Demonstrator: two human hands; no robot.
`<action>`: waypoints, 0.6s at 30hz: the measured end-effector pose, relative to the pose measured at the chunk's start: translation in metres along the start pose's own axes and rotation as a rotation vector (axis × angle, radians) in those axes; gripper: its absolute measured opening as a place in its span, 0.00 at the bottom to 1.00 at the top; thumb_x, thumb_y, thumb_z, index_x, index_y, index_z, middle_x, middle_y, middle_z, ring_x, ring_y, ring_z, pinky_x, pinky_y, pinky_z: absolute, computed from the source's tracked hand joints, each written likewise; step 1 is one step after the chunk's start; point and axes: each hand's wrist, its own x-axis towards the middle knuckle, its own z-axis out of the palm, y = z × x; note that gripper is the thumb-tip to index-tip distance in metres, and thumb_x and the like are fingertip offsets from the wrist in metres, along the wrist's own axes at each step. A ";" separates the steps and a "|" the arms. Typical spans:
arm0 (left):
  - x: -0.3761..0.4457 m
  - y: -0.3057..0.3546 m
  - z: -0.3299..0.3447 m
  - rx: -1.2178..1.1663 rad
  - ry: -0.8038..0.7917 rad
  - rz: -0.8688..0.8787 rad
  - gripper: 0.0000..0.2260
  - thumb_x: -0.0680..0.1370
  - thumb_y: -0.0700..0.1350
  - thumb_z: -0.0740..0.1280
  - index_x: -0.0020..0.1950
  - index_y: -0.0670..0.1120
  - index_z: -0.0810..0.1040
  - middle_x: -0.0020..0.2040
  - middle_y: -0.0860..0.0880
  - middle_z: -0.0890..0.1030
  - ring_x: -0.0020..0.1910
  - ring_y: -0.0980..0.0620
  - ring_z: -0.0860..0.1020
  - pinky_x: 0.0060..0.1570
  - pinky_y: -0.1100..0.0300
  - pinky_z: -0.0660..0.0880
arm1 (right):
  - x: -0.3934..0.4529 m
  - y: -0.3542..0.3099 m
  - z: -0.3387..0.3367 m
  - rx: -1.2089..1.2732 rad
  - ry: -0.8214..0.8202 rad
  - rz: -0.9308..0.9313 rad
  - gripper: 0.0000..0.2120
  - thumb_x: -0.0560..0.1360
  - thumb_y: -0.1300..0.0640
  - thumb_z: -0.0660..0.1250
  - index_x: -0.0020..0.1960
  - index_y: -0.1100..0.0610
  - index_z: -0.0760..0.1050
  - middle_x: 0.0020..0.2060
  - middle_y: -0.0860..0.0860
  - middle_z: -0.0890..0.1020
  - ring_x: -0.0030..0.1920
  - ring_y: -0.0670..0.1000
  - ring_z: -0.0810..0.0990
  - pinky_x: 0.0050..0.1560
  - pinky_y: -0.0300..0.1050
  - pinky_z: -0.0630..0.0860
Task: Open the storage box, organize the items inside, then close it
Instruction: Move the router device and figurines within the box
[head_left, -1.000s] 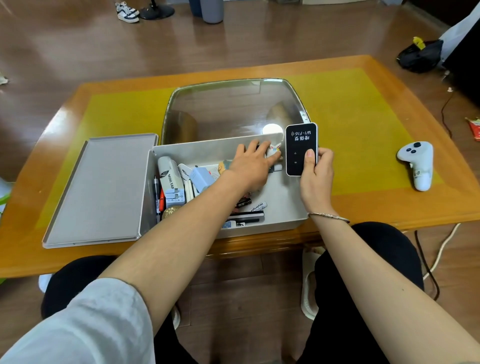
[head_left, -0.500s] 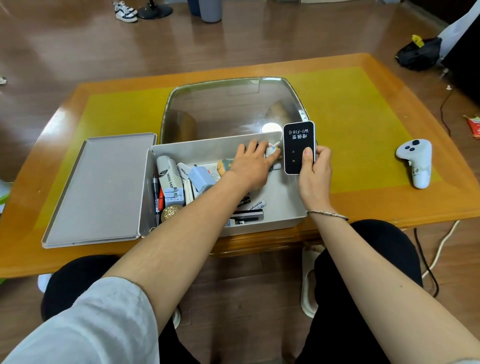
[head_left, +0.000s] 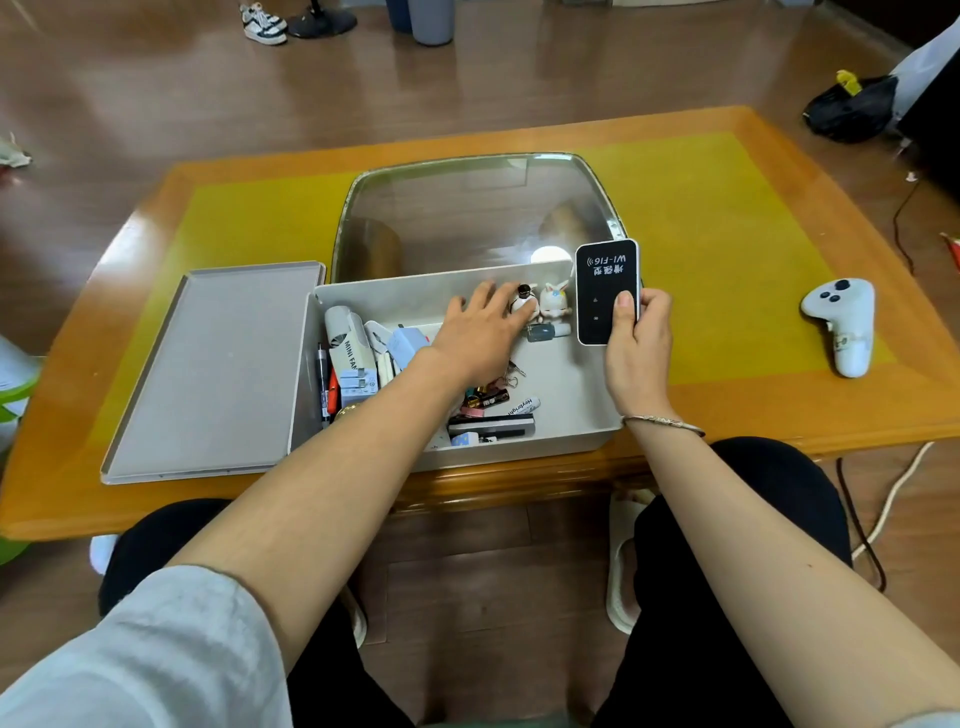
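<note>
The grey storage box (head_left: 415, 285) stands open on the table in front of me, and its lid (head_left: 223, 364) lies flat to its left. My left hand (head_left: 480, 335) reaches into the box and pinches a small white figurine with a black top (head_left: 523, 297) between thumb and forefinger at the back wall. A white rabbit figurine (head_left: 556, 303) stands right beside it. My right hand (head_left: 639, 348) grips a black Wi-Fi device (head_left: 605, 283) upright over the box's right back corner.
Inside the box lie a mini fan carton (head_left: 350, 358), pens (head_left: 323, 379), a small bottle (head_left: 545, 331), clips and other small items. A white controller (head_left: 841, 322) rests at the table's right. A glass panel (head_left: 467, 213) sits behind the box. Cables run on the floor at right.
My left hand has drawn back a little to the left, uncovering the two figurines at the back wall. The right hand with the device has barely moved.
</note>
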 end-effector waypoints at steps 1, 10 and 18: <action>0.001 0.000 0.000 0.002 -0.004 0.004 0.28 0.79 0.43 0.60 0.77 0.52 0.53 0.77 0.46 0.50 0.76 0.43 0.48 0.68 0.44 0.57 | 0.000 0.000 0.000 -0.003 0.001 0.001 0.11 0.81 0.56 0.54 0.55 0.64 0.67 0.42 0.48 0.71 0.38 0.41 0.68 0.37 0.25 0.65; -0.002 -0.007 0.000 -0.057 -0.075 0.033 0.29 0.81 0.43 0.58 0.78 0.52 0.47 0.79 0.50 0.42 0.77 0.47 0.43 0.71 0.43 0.53 | 0.001 0.001 0.000 -0.023 -0.010 -0.006 0.12 0.82 0.55 0.54 0.55 0.65 0.66 0.45 0.50 0.72 0.40 0.43 0.69 0.37 0.25 0.66; -0.011 -0.003 0.000 -0.109 0.096 0.052 0.28 0.77 0.38 0.61 0.76 0.48 0.57 0.76 0.44 0.56 0.73 0.42 0.56 0.67 0.48 0.61 | 0.002 0.000 0.001 -0.017 -0.030 -0.015 0.11 0.81 0.55 0.54 0.55 0.64 0.66 0.47 0.52 0.73 0.44 0.50 0.71 0.40 0.39 0.64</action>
